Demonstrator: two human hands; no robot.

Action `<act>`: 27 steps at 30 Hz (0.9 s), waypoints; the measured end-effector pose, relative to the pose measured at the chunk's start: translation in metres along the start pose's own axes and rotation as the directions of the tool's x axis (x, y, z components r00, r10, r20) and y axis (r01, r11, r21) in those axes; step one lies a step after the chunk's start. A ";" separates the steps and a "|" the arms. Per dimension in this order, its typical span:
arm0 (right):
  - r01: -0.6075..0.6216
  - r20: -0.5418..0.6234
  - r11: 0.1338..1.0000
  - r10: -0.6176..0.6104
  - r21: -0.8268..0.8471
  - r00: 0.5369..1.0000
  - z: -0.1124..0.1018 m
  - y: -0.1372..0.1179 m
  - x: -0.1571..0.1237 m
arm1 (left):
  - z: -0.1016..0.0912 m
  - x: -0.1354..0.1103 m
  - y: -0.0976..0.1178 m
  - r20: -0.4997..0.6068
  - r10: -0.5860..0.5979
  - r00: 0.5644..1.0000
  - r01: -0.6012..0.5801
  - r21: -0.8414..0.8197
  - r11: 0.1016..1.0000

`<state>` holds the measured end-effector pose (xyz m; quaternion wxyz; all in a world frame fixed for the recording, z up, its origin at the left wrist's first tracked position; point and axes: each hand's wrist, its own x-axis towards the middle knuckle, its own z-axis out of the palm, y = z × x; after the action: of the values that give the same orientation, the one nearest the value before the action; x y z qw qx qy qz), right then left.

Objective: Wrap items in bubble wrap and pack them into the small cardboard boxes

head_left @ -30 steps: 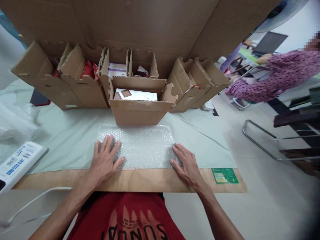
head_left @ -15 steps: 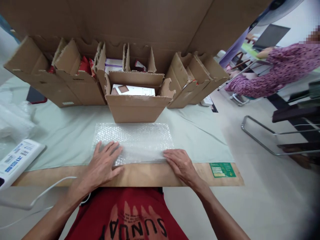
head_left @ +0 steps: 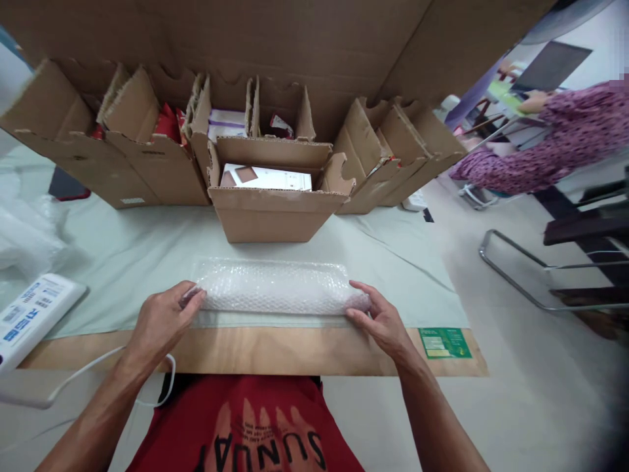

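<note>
We see a clear, silvery strip of plastic bubble wrap (head_left: 275,292), dotted all over, against a pale mint-green sheet of cloth (head_left: 118,262). We have a plain brown rectangular cardboard box (head_left: 268,219), a red fabric top (head_left: 246,393) (black lettering, tan spikes) and a dark-spotted purple fabric sleeve (head_left: 565,137).

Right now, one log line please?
bubble wrap: folded, before front box | left hand: grips left end | right hand: grips right end

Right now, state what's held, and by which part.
The bubble wrap: the left hand pinches its left end, the right hand its right end.
</note>
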<state>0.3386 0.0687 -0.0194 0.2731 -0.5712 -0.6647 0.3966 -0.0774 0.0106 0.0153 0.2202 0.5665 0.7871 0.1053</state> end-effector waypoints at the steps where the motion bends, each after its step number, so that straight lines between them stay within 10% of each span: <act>1: -0.026 -0.050 0.998 0.029 0.051 0.998 0.005 0.003 0.002 | 0.002 0.003 0.001 -0.011 -0.016 1.000 0.016 0.019 1.000; 5: -0.049 -0.259 0.995 0.071 0.090 0.963 0.025 0.008 0.013 | 0.011 0.013 0.002 -0.031 -0.027 0.999 0.030 0.106 0.994; 10: -0.096 -0.326 0.953 -0.003 -0.287 0.946 0.034 0.009 0.019 | 0.022 0.018 0.000 -0.136 0.050 0.989 -0.011 0.277 0.961; 14: -0.004 -0.268 0.859 -0.155 -0.512 0.951 0.026 0.012 0.028 | 0.021 0.022 -0.005 -0.209 0.048 0.977 0.026 0.337 0.941; 20: 0.095 -0.005 0.784 -0.124 -0.614 0.992 0.024 -0.001 0.071 | 0.012 0.032 0.000 0.014 -0.058 0.998 0.050 0.343 0.938; 27: 0.058 0.133 0.937 -0.012 -0.344 0.991 0.016 -0.028 0.034 | 0.006 0.024 0.004 -0.063 0.107 0.992 -0.054 0.555 0.830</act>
<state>0.3037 0.0981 -0.0075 0.1315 -0.5716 -0.7507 0.3041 -0.0771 0.0344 0.0059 0.0067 0.6332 0.7685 -0.0912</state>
